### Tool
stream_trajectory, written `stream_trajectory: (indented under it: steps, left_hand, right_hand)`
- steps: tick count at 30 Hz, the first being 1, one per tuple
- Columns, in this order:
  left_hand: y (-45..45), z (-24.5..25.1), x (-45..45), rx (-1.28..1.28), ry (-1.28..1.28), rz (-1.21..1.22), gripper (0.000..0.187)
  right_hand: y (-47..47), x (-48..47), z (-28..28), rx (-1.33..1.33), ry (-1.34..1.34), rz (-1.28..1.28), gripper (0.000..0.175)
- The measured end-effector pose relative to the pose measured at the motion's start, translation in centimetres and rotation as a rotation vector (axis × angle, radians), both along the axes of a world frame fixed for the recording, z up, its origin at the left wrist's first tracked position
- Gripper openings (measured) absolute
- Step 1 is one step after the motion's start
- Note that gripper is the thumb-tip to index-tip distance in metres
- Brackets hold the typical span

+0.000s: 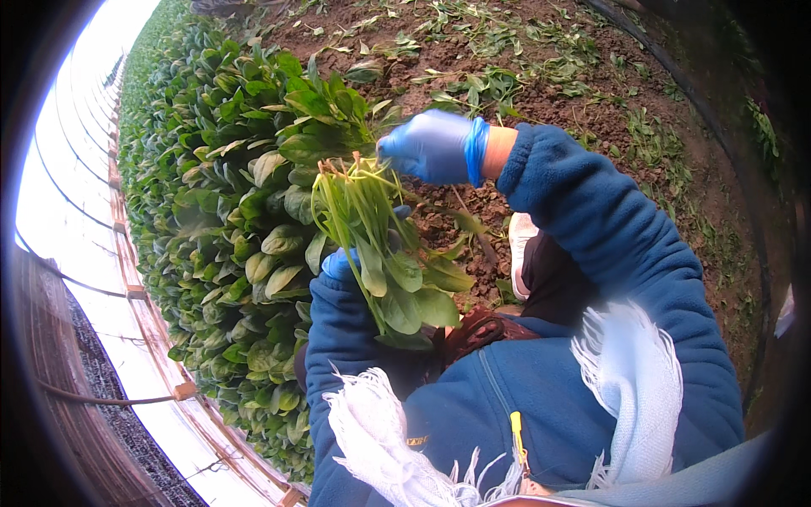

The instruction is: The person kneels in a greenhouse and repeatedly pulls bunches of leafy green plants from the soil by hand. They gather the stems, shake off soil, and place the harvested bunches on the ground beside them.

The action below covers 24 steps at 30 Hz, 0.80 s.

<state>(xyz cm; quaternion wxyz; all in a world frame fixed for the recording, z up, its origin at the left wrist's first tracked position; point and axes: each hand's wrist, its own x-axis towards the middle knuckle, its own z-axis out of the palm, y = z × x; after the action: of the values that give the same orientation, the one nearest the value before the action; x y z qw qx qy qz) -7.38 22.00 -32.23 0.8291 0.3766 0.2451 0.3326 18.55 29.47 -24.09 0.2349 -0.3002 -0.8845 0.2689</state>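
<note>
A bunch of leafy spinach-like greens (380, 247) hangs with its cut stem ends up and its leaves towards my lap. My left hand (345, 261), in a blue glove, is wrapped around the bunch from behind; the stems and leaves hide most of it. At the stem ends is my right hand (424, 147), also blue-gloved and slightly blurred, its fingers closed at the edge of the bunch on a thin stem. Just beyond both hands stand uncut leafy plants (317, 120).
Dense rows of the crop (209, 190) fill the left side, beside a greenhouse wall with curved ribs (152, 329). Loose leaves (494, 82) lie on brown soil (393, 89). A dark hose (703, 108) curves along the right. My shoe (521, 253) rests below my right forearm.
</note>
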Motion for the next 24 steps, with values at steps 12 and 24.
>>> stream_trajectory:
  steps: [12, 24]
  left_hand:
    - [-1.4, 0.3, -1.0, 0.0, 0.025, 0.03, 0.059]
    - [-1.8, 0.8, 2.3, 0.152, 0.524, 0.388, 0.047]
  right_hand:
    - [4.0, 6.8, 0.8, 0.121, -0.876, -0.598, 0.046]
    - [-0.4, -2.7, -0.7, -0.913, 0.587, -0.15, 0.114]
